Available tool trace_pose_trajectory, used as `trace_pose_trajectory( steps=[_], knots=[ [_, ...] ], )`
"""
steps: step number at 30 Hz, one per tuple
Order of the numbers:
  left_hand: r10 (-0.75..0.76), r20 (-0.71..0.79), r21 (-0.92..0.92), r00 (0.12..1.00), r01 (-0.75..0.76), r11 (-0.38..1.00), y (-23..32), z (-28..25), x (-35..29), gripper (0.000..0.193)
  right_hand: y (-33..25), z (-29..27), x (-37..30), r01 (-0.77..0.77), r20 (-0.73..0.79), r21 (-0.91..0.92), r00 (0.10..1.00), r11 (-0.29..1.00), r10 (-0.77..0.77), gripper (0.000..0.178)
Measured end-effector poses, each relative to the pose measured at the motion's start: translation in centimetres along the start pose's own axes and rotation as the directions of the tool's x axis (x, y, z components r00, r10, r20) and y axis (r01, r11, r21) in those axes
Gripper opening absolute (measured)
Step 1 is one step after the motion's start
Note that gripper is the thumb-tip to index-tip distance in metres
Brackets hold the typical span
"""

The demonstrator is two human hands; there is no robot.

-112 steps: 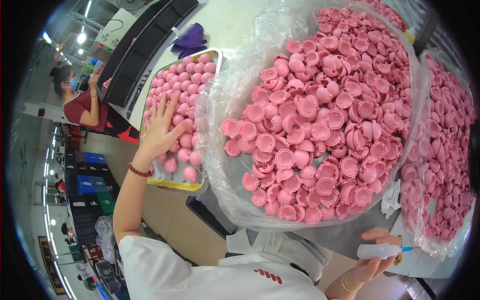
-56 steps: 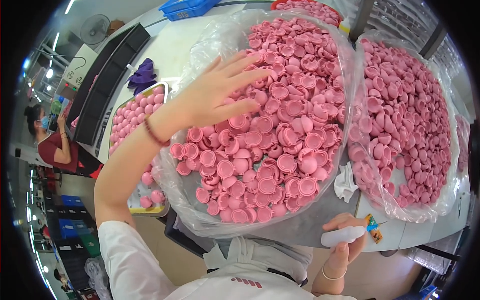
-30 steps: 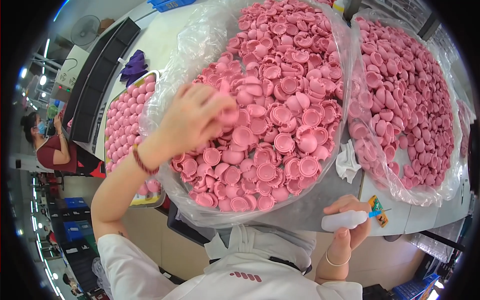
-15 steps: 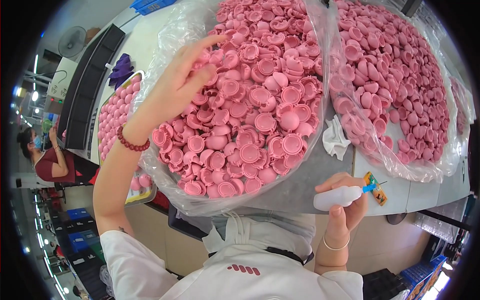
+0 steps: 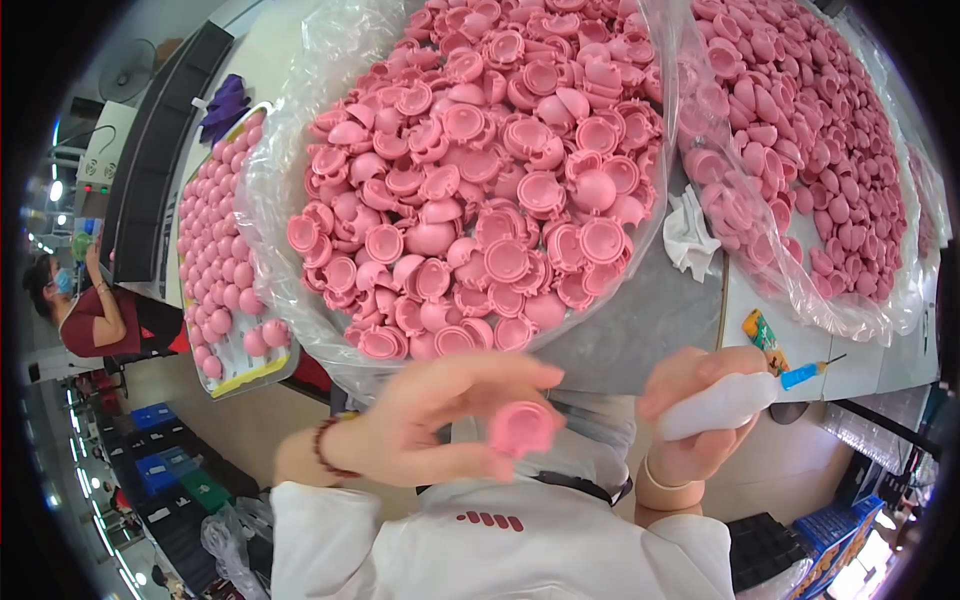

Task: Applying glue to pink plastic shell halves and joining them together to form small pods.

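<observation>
A hollow pink half-shell (image 5: 521, 430), blurred by motion, is pinched between the thumb and fingers of my left hand (image 5: 420, 420) in front of my shirt. My right hand (image 5: 695, 458) is wrapped round a white squeeze bottle (image 5: 722, 404). Its blue nozzle (image 5: 800, 376) ends in a thin needle pointing right, away from the shell. Beyond my left hand a clear plastic bag (image 5: 270, 170) lies spread on the table, heaped with pink half-shells (image 5: 503, 262) like the one I hold.
A second bag of pink shells (image 5: 850, 190) lies at the right. Between the bags sits a crumpled white cloth (image 5: 688, 235). A small colourful packet (image 5: 762, 335) rests near the nozzle. At the left stand a tray (image 5: 262, 374) of pink balls and a purple cloth (image 5: 225, 108); a person (image 5: 95, 315) sits beyond.
My left hand has come back from the heap toward my body, now with a pink half-shell in it. My right hand has shifted slightly right and down with the bottle.
</observation>
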State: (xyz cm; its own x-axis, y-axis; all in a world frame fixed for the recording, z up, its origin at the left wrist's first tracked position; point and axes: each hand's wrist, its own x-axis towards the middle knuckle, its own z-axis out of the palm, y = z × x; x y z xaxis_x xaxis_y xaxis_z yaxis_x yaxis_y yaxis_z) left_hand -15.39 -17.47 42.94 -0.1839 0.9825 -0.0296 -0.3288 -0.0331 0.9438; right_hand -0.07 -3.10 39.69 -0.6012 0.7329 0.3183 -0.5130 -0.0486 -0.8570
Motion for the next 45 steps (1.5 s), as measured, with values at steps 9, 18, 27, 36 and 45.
trace_pose_trajectory(
  steps=[9, 18, 27, 36, 45],
  knots=[
    [0.158, -0.115, -0.125, 0.981, -0.172, 0.977, -6.1, 1.4, 1.6, 0.043, 1.0, 1.0, -1.5, -0.153, 0.167, -0.037, 0.973, 0.988, 0.157, 0.038],
    [0.184, -0.123, -0.377, 0.975, -0.217, 0.901, -7.3, 2.2, 0.4, 0.042, -0.2, 0.8, -0.9, 0.179, 0.015, -0.045, 0.984, 0.983, -0.178, 0.044],
    [0.198, -0.145, -0.231, 0.970, -0.227, 0.946, -6.8, 2.1, 0.5, 0.038, -1.2, -0.3, -0.4, 0.543, 0.365, -0.424, 0.835, 0.725, -0.412, 0.061],
    [0.215, -0.128, -0.206, 0.968, -0.238, 0.949, -7.1, 2.0, 0.7, 0.039, -1.2, -0.2, -0.8, 0.496, 0.405, -0.468, 0.856, 0.731, -0.321, 0.059],
    [0.215, -0.135, -0.225, 0.967, -0.242, 0.944, -6.9, 2.1, 0.8, 0.038, -0.7, -0.2, -0.7, 0.542, 0.350, -0.505, 0.840, 0.672, -0.415, 0.060]
  ],
)
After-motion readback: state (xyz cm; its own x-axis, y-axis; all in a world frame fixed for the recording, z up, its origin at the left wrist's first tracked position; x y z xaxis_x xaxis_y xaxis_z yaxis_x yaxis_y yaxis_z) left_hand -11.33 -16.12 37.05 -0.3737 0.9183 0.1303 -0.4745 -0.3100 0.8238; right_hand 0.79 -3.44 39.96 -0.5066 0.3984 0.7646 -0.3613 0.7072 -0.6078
